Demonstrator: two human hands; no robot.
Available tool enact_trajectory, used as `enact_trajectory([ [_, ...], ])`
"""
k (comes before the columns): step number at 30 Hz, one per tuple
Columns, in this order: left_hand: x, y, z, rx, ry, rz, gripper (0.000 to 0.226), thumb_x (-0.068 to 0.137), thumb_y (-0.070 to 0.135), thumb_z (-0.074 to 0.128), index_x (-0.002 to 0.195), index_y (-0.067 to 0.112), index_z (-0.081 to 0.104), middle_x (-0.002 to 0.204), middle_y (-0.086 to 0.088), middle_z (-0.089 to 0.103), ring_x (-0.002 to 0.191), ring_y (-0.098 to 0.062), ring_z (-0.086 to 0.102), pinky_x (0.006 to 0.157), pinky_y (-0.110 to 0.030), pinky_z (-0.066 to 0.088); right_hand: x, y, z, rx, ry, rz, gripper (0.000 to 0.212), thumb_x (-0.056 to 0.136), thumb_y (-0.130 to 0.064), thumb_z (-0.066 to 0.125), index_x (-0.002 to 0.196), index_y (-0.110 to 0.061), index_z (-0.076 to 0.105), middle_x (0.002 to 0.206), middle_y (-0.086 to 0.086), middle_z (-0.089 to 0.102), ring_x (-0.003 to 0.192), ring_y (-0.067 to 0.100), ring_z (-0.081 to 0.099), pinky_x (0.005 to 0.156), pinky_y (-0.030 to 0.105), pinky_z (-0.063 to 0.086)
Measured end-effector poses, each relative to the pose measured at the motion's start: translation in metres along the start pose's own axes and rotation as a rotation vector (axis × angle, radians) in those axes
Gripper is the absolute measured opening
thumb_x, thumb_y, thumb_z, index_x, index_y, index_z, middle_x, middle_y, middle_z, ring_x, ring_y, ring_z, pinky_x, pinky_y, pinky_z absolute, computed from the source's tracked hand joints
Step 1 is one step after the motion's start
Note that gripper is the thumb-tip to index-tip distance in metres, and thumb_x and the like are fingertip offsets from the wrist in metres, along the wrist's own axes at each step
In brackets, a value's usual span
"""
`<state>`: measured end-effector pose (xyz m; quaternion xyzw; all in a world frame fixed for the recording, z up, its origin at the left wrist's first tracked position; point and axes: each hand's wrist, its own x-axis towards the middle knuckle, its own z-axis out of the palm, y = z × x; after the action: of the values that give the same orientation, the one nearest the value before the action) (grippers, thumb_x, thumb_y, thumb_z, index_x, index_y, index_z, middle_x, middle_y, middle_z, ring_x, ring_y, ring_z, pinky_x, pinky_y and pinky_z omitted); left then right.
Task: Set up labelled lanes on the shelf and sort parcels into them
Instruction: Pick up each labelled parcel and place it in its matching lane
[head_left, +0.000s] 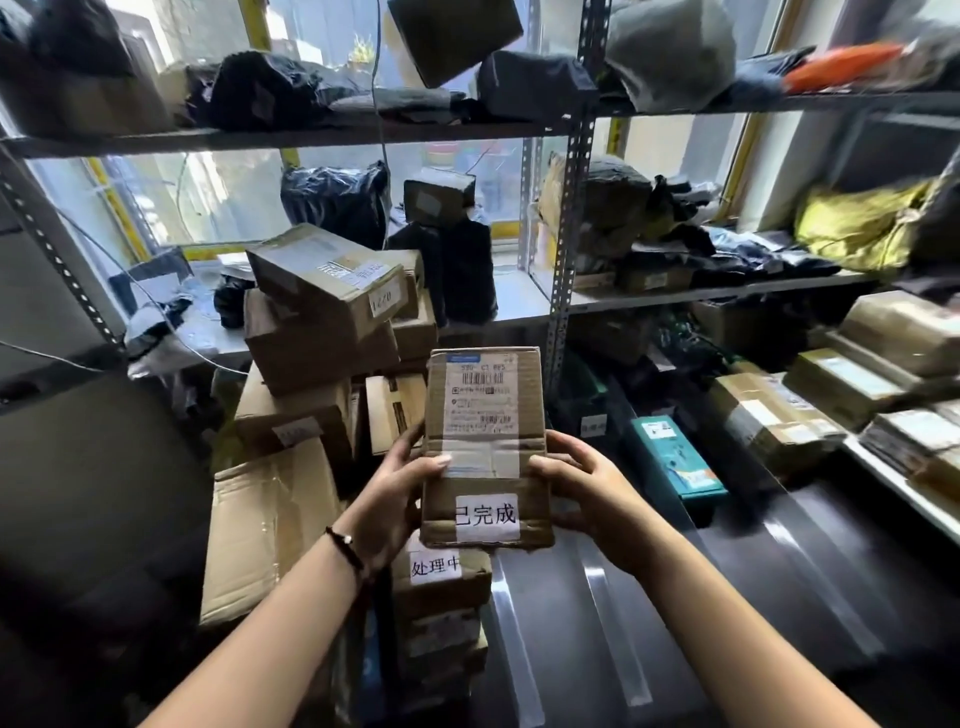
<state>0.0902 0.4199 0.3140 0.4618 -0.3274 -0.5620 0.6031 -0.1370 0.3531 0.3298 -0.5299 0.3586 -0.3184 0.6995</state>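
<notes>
I hold a small brown cardboard parcel (485, 441) upright in front of me, with a shipping label on its upper face and a white tag reading 已完成 (487, 517) near its lower edge. My left hand (400, 493) grips its left side, thumb across the taped front. My right hand (582, 493) grips the right side. Directly below sits another parcel (441, 577) with a white tag reading 处理中 (435, 566), on top of a stack. A dark shelf surface (727, 597) stretches to the lower right.
A pile of cardboard boxes (317, 332) rises at centre left. Metal shelves (566, 223) above hold black bagged parcels (337, 200) and a yellow bag (862, 223). A teal box (675, 457) and taped boxes (779, 415) lie on the right.
</notes>
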Motion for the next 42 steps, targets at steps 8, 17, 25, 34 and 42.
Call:
enact_trajectory([
  [8, -0.011, -0.005, 0.009, 0.037, -0.055, -0.05, 0.074, 0.075, 0.024, 0.073, 0.143, 0.028, 0.045, 0.128, -0.001, 0.068, 0.111, -0.021, 0.068, 0.074, -0.038, 0.059, -0.028, 0.007, -0.008, 0.032, 0.096, -0.028, 0.038, 0.094, -0.027, 0.067, 0.132, -0.025, 0.062, 0.119, 0.004, 0.074, 0.11, 0.022, 0.07, 0.092, 0.047, 0.056],
  [17, -0.022, -0.072, 0.063, -0.034, -0.203, -0.183, 0.068, 0.078, 0.021, 0.071, 0.142, 0.019, 0.046, 0.13, -0.01, 0.066, 0.113, -0.026, 0.068, 0.075, -0.038, 0.06, -0.112, 0.038, -0.055, 0.049, 0.313, 0.026, 0.039, 0.096, -0.017, 0.064, 0.135, -0.021, 0.057, 0.122, 0.001, 0.072, 0.111, 0.016, 0.07, 0.079, 0.034, 0.059],
  [25, -0.025, -0.149, 0.133, -0.005, -0.36, -0.385, 0.075, 0.08, 0.027, 0.076, 0.145, 0.02, 0.041, 0.133, -0.01, 0.064, 0.12, -0.032, 0.064, 0.081, -0.045, 0.06, -0.187, 0.072, -0.115, 0.045, 0.516, 0.148, 0.036, 0.098, -0.011, 0.06, 0.132, -0.024, 0.056, 0.118, -0.002, 0.071, 0.091, 0.007, 0.074, 0.066, 0.023, 0.057],
  [34, 0.024, -0.189, 0.242, 0.082, -0.349, -0.457, 0.054, 0.09, 0.027, 0.07, 0.14, 0.02, 0.05, 0.126, -0.009, 0.069, 0.115, -0.033, 0.067, 0.085, -0.047, 0.06, -0.198, 0.071, -0.236, 0.016, 0.593, 0.223, 0.044, 0.096, -0.025, 0.063, 0.139, -0.031, 0.053, 0.124, -0.002, 0.07, 0.116, 0.016, 0.066, 0.098, 0.042, 0.052],
  [42, 0.089, -0.221, 0.31, 0.05, -0.215, -0.447, 0.042, 0.096, 0.028, 0.061, 0.136, 0.021, 0.053, 0.127, -0.008, 0.068, 0.112, -0.03, 0.068, 0.069, -0.036, 0.061, -0.158, 0.052, -0.344, -0.061, 0.495, 0.301, 0.048, 0.096, -0.035, 0.065, 0.141, -0.027, 0.051, 0.128, 0.0, 0.066, 0.12, 0.019, 0.061, 0.088, 0.033, 0.05],
])
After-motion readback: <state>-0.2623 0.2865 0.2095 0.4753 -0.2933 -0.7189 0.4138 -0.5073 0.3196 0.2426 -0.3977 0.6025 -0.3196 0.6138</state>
